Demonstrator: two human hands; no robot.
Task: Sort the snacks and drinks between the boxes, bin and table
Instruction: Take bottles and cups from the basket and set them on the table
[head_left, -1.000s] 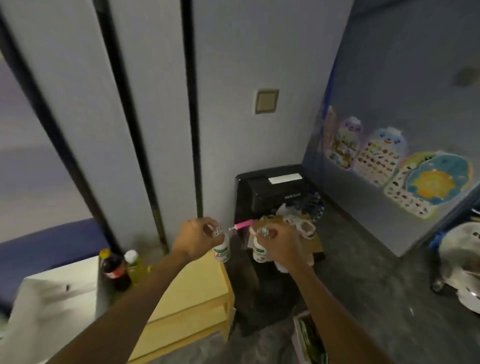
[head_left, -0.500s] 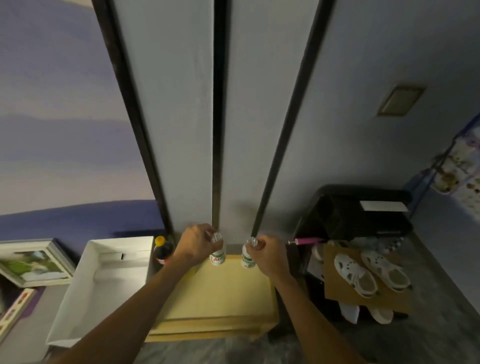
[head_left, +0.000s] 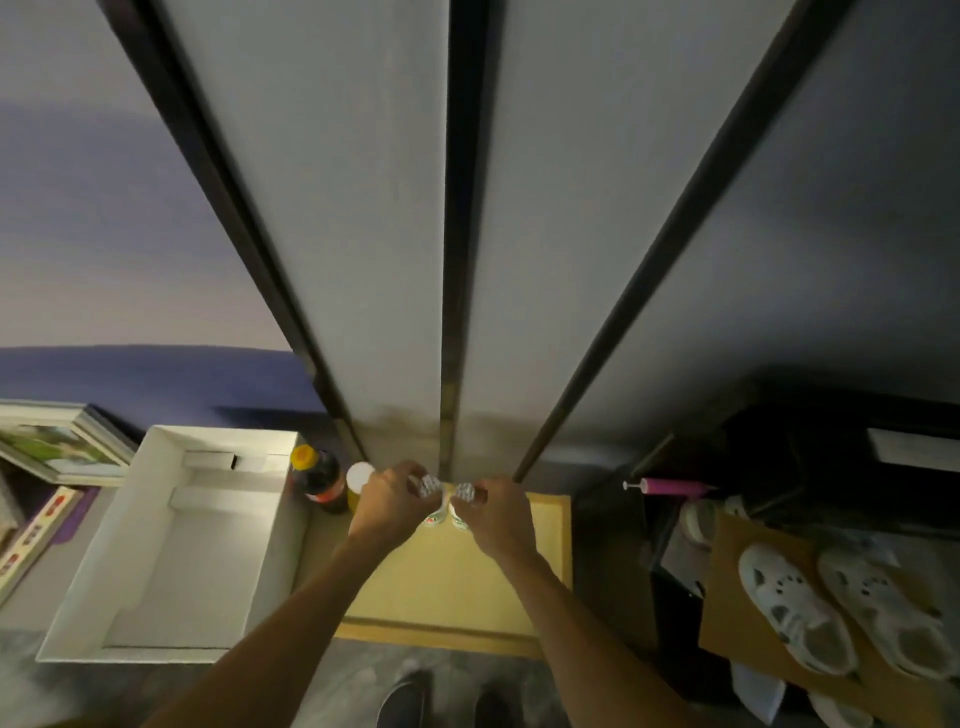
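At far L you see a framed picture (head_left: 57, 447), then an open white box (head_left: 171, 545) on the floor. Between box and table stand a cola bottle (head_left: 319, 480) w/ yellow cap and, just beside it, a white-capped bottle (head_left: 359, 475). Your left hand (head_left: 387, 506) has fingers curled, pinching the foil-capped neck of the left mini drink bottle (head_left: 434, 514). The right mini drink bottle (head_left: 460, 518) sits close alongside, upright, neck pinched the same way by your right hand (head_left: 493, 519). Both bottles are at the rear edge of the yellow table (head_left: 467, 587); contact w/ the top cannot be confirmed. To the R: a pink cylinder (head_left: 675, 487), the black bin (head_left: 810, 457), and a cardboard sheet (head_left: 727, 613) carrying white clogs (head_left: 797, 616).
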